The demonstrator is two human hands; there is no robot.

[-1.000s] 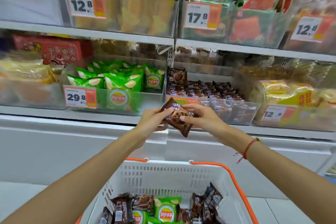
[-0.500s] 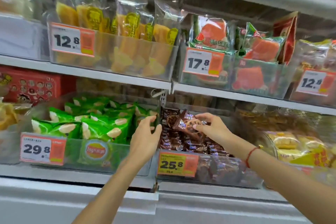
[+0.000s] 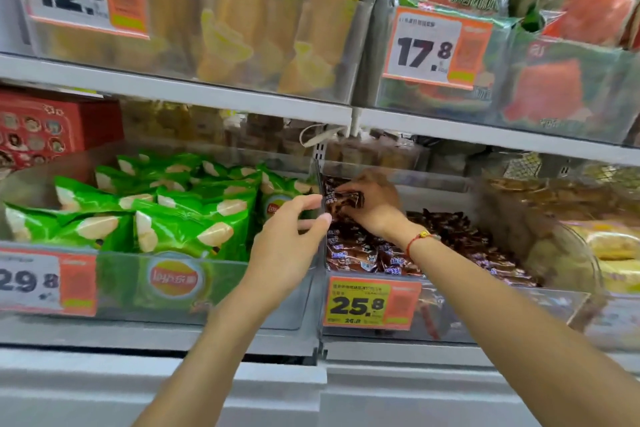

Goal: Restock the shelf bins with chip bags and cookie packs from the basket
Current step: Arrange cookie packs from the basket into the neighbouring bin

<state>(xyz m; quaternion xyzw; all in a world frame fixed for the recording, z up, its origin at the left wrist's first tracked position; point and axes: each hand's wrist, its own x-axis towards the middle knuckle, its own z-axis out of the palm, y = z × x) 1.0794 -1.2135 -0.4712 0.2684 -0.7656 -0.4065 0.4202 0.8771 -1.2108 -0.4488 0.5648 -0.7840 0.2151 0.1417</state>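
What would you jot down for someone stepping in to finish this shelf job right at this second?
Right hand: grips a brown cookie pack at the back left of the cookie bin, not yet let go.
Left hand: open, holding nothing, by the divider between the bins.
Chip bin: full of green chip bags.
Cookie bin: many packs already in.
Basket: out of view, so what is left in it cannot be told.
Next: probably release this pack, then check the basket.
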